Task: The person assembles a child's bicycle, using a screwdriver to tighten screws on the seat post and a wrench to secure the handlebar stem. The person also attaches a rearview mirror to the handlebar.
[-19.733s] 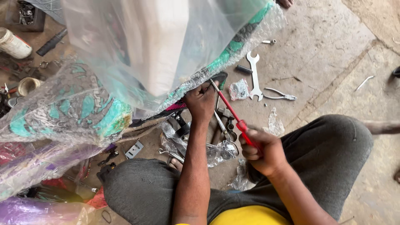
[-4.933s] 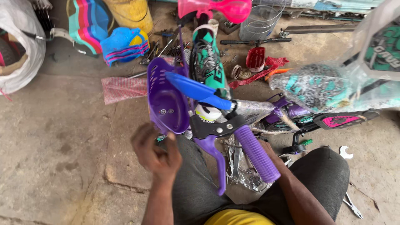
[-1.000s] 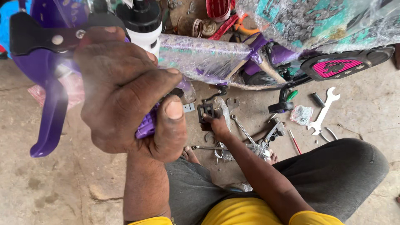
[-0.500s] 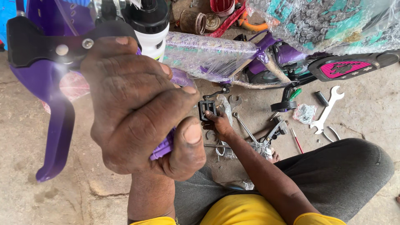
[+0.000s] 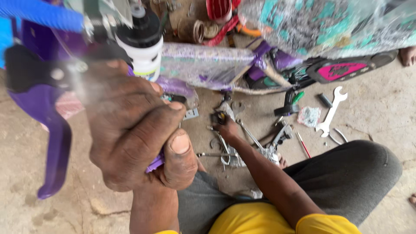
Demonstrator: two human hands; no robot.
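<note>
My left hand (image 5: 134, 134) fills the left of the view, held close to the camera and shut on a purple handlebar grip (image 5: 154, 164) of a child's bicycle. A purple plastic part (image 5: 41, 130) and a white bottle with a black cap (image 5: 143, 41) sit on the same assembly above it. My right hand (image 5: 225, 128) reaches down to the concrete floor among loose metal parts (image 5: 229, 151), fingers closed around a small dark part (image 5: 219, 117). The plastic-wrapped bicycle frame (image 5: 203, 65) lies just beyond it.
A white open-end spanner (image 5: 331, 112), a red-handled screwdriver (image 5: 303, 145), a small plastic bag of fittings (image 5: 308, 116) and a black and pink chain guard (image 5: 346, 69) lie on the floor at right. My grey-trousered knee (image 5: 346, 182) is at lower right.
My left hand with the purple handlebar has come closer to the camera and lifted a little. My right hand stays low among the metal parts, shifted slightly.
</note>
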